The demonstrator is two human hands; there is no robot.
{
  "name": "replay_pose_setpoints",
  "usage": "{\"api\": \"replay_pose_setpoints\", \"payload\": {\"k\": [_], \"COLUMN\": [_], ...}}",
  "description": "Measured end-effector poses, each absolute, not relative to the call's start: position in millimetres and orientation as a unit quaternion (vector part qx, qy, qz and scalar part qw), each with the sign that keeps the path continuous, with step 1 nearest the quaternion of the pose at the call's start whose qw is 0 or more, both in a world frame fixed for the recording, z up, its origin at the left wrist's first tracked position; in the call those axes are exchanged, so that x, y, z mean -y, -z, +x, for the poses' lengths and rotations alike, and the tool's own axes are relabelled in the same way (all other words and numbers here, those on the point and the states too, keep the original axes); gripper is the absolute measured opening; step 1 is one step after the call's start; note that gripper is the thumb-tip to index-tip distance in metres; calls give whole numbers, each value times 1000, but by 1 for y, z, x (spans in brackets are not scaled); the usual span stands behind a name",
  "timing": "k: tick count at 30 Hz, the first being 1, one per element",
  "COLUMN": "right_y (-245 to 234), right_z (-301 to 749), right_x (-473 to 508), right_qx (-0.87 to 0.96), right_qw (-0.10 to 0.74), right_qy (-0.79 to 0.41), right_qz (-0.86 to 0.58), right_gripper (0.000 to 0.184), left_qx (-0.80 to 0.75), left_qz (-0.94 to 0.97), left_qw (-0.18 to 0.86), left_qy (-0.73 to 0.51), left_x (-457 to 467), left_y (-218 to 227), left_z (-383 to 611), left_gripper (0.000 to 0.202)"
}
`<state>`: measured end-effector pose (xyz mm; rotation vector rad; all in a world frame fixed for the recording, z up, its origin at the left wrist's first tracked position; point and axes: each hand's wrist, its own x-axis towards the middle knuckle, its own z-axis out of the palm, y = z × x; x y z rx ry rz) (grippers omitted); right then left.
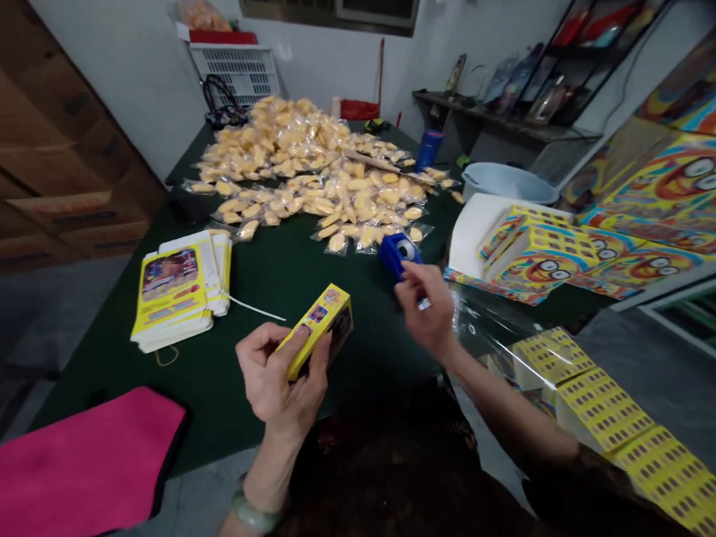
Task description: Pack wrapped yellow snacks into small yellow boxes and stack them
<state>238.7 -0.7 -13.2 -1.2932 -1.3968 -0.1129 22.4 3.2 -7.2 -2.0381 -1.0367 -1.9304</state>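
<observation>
My left hand [285, 373] is closed around a small yellow printed box [318, 326], tilted up above the front of the dark green table. My right hand [425, 309] is at the near end of a blue tape dispenser [397, 255], with thumb and fingers pinched together. Whatever sits between those fingertips is too small to make out. Beyond both hands lies a large heap of yellow pieces in clear plastic packets [331, 175]. Left of the box, flat yellow-and-white printed cartons [174, 287] are stacked on the table.
On the right stands an open display box [468, 225] with small yellow boxes inside. More yellow boxes [609, 401] are lined up low at the right. Behind are a light blue basin [508, 183] and a blue cup [429, 150]. A pink-covered surface [89, 474] juts in front left.
</observation>
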Motion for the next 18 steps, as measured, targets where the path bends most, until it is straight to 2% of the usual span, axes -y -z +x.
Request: {"api": "replay_pose_setpoints", "payload": {"k": [3, 9, 13, 18], "right_y": [13, 7, 1, 5], "right_z": [300, 342, 332, 320], "right_x": [-5, -27, -35, -34], "right_qx": [455, 411, 351, 267], "right_qw": [515, 425, 427, 485], "right_qy": [-32, -243, -301, -322], "right_qz": [-726, -769, -777, -768], "right_gripper": [18, 14, 11, 10], "left_qx": [323, 315, 304, 301], "left_qz": [-689, -695, -696, -692], "left_qw": [54, 19, 9, 5], "left_qy": [646, 646, 650, 656], "left_x": [-10, -15, -16, -20], "left_y": [9, 13, 14, 13], "left_z": [25, 24, 24, 24], "left_gripper": [32, 33, 33, 32]}}
